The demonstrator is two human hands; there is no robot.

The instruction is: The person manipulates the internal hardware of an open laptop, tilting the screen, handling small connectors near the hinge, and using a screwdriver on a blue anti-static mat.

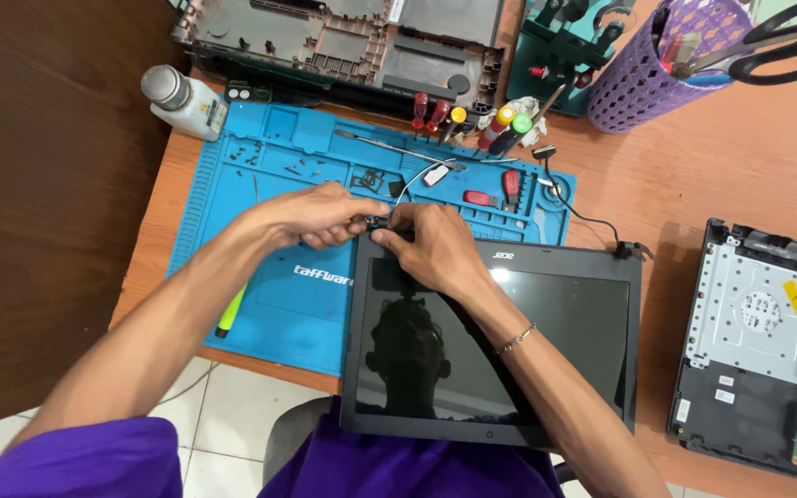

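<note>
Head view
Left hand (320,217): curled over the top left corner of the laptop screen (495,346), fingertips pinched on a small dark hinge part (377,221) there.
Right hand (435,247): resting on the screen's top edge, fingers clenched on the same small part from the other side; a thin bracelet (517,339) sits on the wrist.
Laptop screen: dark panel in a black frame, lying flat with its near edge over the person's lap and its far edge on the blue work mat (279,277).
Cable (583,214): thin black wire running from the mat to the screen's top right corner.
Mat contents: small screws (249,155) in the trays, screwdrivers (472,124) along the far edge.
Nearby: white bottle (186,100) at the mat's far left, purple basket (643,69) holding scissors (767,46), open laptop base (767,350) at right.
</note>
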